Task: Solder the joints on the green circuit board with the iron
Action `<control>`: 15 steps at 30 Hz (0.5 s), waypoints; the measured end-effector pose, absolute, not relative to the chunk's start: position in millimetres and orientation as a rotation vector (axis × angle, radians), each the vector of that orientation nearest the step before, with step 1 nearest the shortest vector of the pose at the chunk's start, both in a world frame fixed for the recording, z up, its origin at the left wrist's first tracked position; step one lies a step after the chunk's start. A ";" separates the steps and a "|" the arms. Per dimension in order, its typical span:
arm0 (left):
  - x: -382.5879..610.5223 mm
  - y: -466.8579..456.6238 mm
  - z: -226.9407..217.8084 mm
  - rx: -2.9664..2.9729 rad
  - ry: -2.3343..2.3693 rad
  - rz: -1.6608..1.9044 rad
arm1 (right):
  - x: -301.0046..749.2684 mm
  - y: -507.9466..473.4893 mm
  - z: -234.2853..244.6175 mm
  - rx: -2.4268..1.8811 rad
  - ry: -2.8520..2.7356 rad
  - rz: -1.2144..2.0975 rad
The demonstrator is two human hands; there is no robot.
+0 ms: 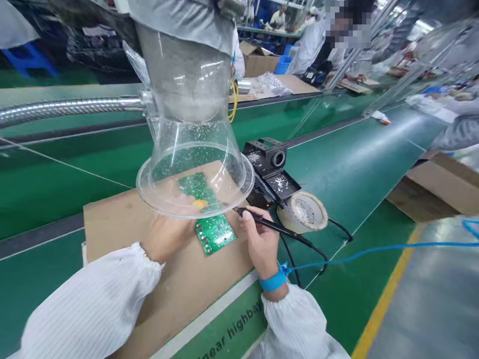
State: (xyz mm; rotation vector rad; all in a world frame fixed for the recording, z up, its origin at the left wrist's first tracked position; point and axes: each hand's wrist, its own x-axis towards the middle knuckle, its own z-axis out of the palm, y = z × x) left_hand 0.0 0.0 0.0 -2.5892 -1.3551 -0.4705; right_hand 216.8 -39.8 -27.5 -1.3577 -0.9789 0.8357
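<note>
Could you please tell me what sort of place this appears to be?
Probably an electronics factory or workshop: there is a green circuit board on cardboard, a soldering iron in the right hand, and a clear hood above, perhaps for fumes.

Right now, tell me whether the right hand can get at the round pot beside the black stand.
Probably yes: the round pot sits close beyond the right hand, its top uncovered. The black pen-like tool it holds passes along the pot's near side, though, so that hand isn't free.
</note>
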 end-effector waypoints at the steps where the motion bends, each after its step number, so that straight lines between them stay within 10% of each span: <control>1: 0.3 0.4 0.0 -2.599 -1.372 -0.470 | 216.7 -39.8 -27.4 -1.359 -0.983 0.837; 15: 4.5 7.4 -5.7 -2.539 -1.286 -0.452 | 217.5 -39.9 -28.5 -1.390 -0.999 0.830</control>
